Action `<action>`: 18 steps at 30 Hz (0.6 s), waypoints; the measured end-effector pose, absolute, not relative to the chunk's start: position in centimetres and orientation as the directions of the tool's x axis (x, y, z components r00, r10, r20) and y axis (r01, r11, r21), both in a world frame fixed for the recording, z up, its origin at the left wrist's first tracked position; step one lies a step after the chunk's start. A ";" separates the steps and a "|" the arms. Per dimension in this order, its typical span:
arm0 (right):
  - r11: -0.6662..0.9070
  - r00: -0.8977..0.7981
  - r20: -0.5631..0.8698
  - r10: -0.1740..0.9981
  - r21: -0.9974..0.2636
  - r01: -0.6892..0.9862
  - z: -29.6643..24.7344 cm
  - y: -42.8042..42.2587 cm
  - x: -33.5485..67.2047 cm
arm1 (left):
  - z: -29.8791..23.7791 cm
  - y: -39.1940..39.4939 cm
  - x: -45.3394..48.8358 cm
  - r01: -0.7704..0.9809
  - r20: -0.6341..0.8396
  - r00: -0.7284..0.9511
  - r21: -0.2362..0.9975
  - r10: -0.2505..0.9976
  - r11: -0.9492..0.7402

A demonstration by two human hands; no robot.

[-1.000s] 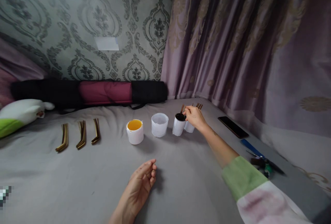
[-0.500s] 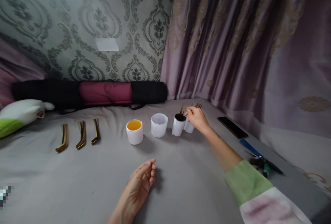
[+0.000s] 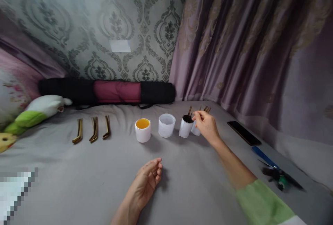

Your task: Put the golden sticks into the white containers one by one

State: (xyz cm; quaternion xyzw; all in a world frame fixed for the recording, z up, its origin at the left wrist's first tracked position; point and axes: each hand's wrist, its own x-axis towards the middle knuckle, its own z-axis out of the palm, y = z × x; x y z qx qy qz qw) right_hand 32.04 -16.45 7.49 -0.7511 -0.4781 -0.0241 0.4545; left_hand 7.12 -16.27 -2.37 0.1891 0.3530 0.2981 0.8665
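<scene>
We note the right hand reached out over the grey bed, fingertips pinched narrow at the rim of the dark-filled cup. Something thin seems to sit between the fingertips, but it is too small for us to say whether they grip it or what it is. This cup is third in a row of four white cups, about midway across the bed and towards its far edge. Behind it, partly hidden by the hand, stands the cup of brown sticks, its sticks poking up above the fingers. To the left of the dark-filled cup we record an empty-looking white cup, then a cup of yellow liquid.

The left hand lies on the bed near us, palm up, fingers loosely curled, holding nothing.

Further left lie three bent brass-coloured tools, side by side and apart. A black and maroon roll lies along the wall. To the right we see a dark phone, a blue strip and scissors.
</scene>
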 end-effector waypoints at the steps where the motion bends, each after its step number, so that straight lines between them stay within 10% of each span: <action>1: -0.121 0.546 0.464 0.698 -0.674 0.729 7.4 -16.6 31.6 | -2.3 -16.3 7.1 -0.386 -0.499 0.572 0.537 0.651 0.750; 18: -0.027 0.488 0.348 0.800 -0.793 0.609 2.4 -16.7 25.2 | -2.6 -16.1 7.1 -0.420 -0.475 0.580 0.522 0.662 0.742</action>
